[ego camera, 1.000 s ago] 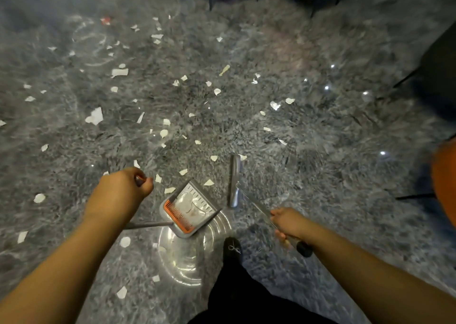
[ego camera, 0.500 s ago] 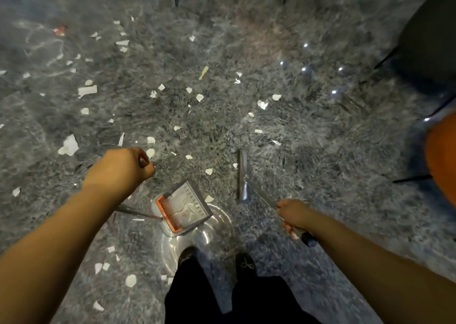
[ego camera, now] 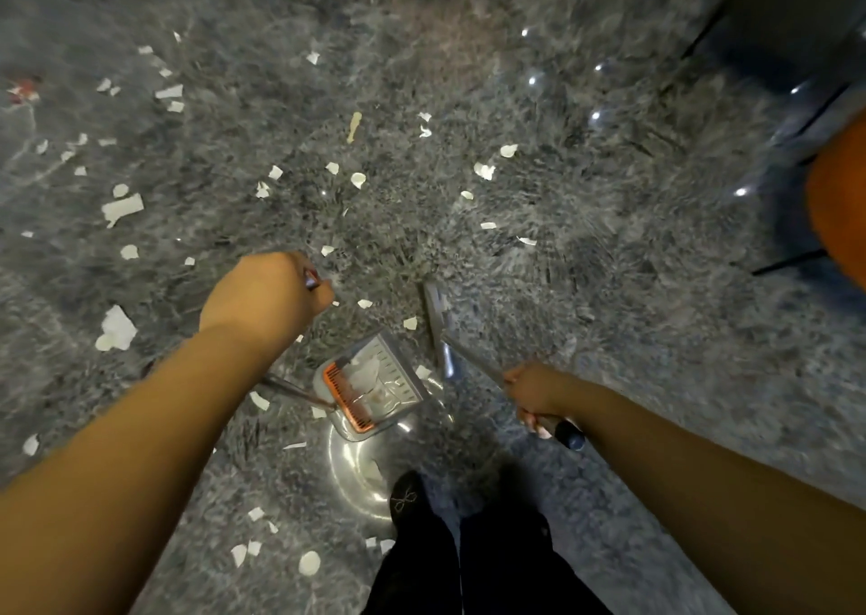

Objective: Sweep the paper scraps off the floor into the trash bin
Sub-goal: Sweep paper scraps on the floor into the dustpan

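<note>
- Paper scraps (ego camera: pixel 123 207), white and torn, lie scattered over the grey shaggy carpet (ego camera: pixel 609 286), thickest to the left of and beyond the dustpan; a few more lie on the near side of it, by the person's black shoe (ego camera: pixel 406 497).
- The left hand (ego camera: pixel 262 298) is a closed fist, left of and beyond the dustpan, fingers curled round the top of a thin metal handle (ego camera: pixel 293 387) whose tip pokes out past the knuckles; the shaft reappears below the forearm and runs to the dustpan's orange-edged side.
- The dustpan (ego camera: pixel 372 389), grey with an orange comb strip, sits tilted above the carpet with a few white scraps inside it.
- A shiny metal trash bin (ego camera: pixel 361 469) shows just under and on the near side of the dustpan, its round rim partly covered by the pan; the shoe touches or overlaps its near edge.
- The broom (ego camera: pixel 440 328) stands just right of the dustpan, its narrow grey head on the carpet, a scrap lying between the two.
- The right hand (ego camera: pixel 534 392), right of the dustpan, is wrapped tightly round the broom's slanting shaft, with the dark end grip sticking out behind the fingers.
- An orange chair seat (ego camera: pixel 839 221) sits far right of the dustpan, at the frame edge.
</note>
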A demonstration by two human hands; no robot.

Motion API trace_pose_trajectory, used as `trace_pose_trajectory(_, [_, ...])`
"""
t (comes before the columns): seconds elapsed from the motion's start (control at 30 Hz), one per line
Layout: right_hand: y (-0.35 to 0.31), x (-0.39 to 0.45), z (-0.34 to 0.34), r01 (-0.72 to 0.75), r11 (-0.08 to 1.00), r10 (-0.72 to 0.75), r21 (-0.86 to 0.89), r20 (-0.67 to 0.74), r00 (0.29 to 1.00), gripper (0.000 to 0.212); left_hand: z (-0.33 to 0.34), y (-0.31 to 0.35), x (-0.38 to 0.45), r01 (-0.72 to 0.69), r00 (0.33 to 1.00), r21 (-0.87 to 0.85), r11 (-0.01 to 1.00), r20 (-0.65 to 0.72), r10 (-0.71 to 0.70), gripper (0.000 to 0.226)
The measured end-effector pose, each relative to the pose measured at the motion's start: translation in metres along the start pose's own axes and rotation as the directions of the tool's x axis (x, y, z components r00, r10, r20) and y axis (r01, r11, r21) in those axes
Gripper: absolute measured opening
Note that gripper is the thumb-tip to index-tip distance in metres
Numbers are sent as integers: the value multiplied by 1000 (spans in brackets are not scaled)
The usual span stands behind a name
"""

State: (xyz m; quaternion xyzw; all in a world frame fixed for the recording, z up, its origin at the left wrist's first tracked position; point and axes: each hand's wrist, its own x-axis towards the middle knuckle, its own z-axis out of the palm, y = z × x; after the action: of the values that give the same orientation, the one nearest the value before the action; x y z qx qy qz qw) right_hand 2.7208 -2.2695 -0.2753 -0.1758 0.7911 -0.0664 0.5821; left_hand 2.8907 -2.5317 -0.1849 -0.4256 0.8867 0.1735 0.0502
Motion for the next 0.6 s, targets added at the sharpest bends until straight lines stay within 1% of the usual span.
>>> trace_pose_trajectory(0.03, [-3, -2, 6, 7, 1000, -7, 6, 26, 1000, 35, 1, -1, 1, -9, 1000, -1, 1000, -4, 9, 15])
trace_pose_trajectory(0.1, [-7, -9, 18, 10, 996, -17, 87, 86, 996, 33, 3, -2, 2, -31, 999, 2, 1000, -13, 31, 16])
trace_pose_trajectory(0.17, [-8, -20, 30, 14, 985, -32, 170, 101, 994, 29, 3, -8, 1, -38, 999, -4, 999, -18, 37, 18])
trace_pose_trajectory(0.23, [-8, -33, 40, 10, 978, -28, 209, 82, 996, 30, 3, -17, -2, -44, 999, -23, 999, -28, 44, 17])
trace_pose_trajectory(0.3, [-8, -46, 44, -12, 952, -9, 307, 70, 998, 33, -1, -27, -6, -51, 998, -39, 998, -33, 49, 14])
trace_pose_trajectory(0.33, [-8, -51, 44, -7, 944, -15, 329, 63, 998, 34, -3, -32, -9, -46, 999, -47, 998, -29, 45, 17])
trace_pose_trajectory(0.43, [-16, -63, 38, 8, 944, -21, 328, 37, 999, 36, -10, -47, -14, -29, 999, -64, 997, -20, 28, 17])
trace_pose_trajectory(0.5, [-20, -64, 33, -5, 938, -1, 347, 18, 1000, 39, -15, -55, -14, -28, 999, -43, 999, -19, 27, 19])
trace_pose_trajectory(0.6, [-22, -57, 25, -29, 926, 37, 378, -16, 999, 40, -26, -65, -10, -20, 999, -9, 1000, -26, 20, 16])
